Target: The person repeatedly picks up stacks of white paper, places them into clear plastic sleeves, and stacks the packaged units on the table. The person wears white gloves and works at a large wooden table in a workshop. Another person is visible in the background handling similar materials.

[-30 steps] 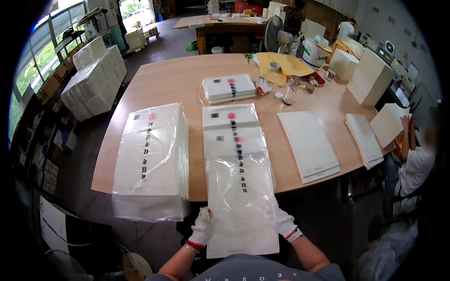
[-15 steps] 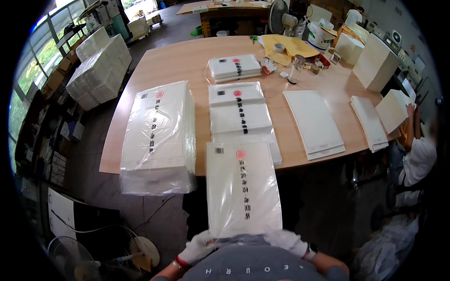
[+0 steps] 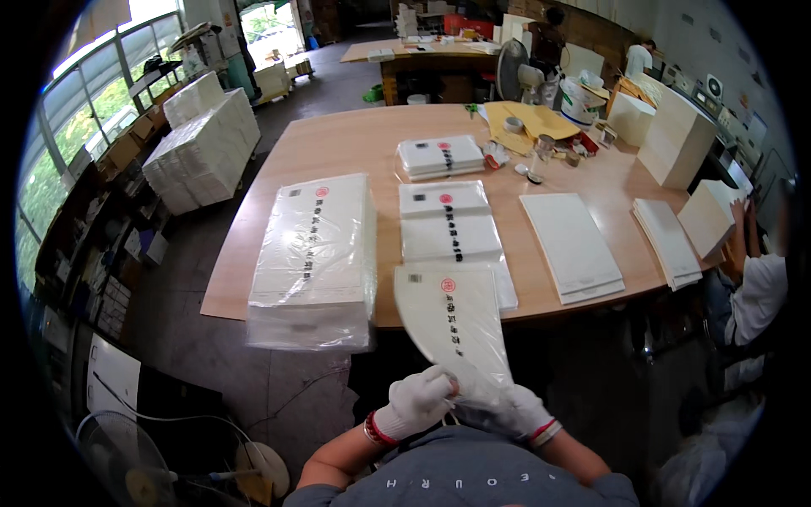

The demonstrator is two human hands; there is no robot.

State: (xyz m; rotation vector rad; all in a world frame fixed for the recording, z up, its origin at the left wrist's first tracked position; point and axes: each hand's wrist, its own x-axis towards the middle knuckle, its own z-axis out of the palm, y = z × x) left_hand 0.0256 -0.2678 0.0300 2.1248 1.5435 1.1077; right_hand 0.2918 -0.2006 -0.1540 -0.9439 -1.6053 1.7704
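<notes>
**Both gloved hands gather the near end of a clear printed bag**

The clear plastic bag (image 3: 452, 325), printed with a red round mark and a line of dark characters, fans out from the two hands toward the surface (image 3: 355, 148); its far end lies over the near edge, its near end is bunched between the gloves. The left hand (image 3: 416, 404), in a white glove with a red cuff band, has its grip closed around the bag's gathered corner. The right hand (image 3: 519, 411), gloved the same way, has its grip folded onto the crumpled plastic just beside the left.

Just beyond the hands, touching the bag's far end, lies a folded bagged packet (image 3: 448, 224) with the same print. To the left of the grip sits a tall stack of bags (image 3: 317, 253) overhanging the edge. To the right lie a white flat sheet pile (image 3: 571, 245) and a second, narrower white pile (image 3: 669, 241). Farther out rests a small bagged stack (image 3: 440, 156), then yellow paper with a tape roll (image 3: 513, 124).

At the far right another person's sleeve (image 3: 754, 296) shows beside the surface. A floor fan (image 3: 127, 460) stands low to the left
</notes>
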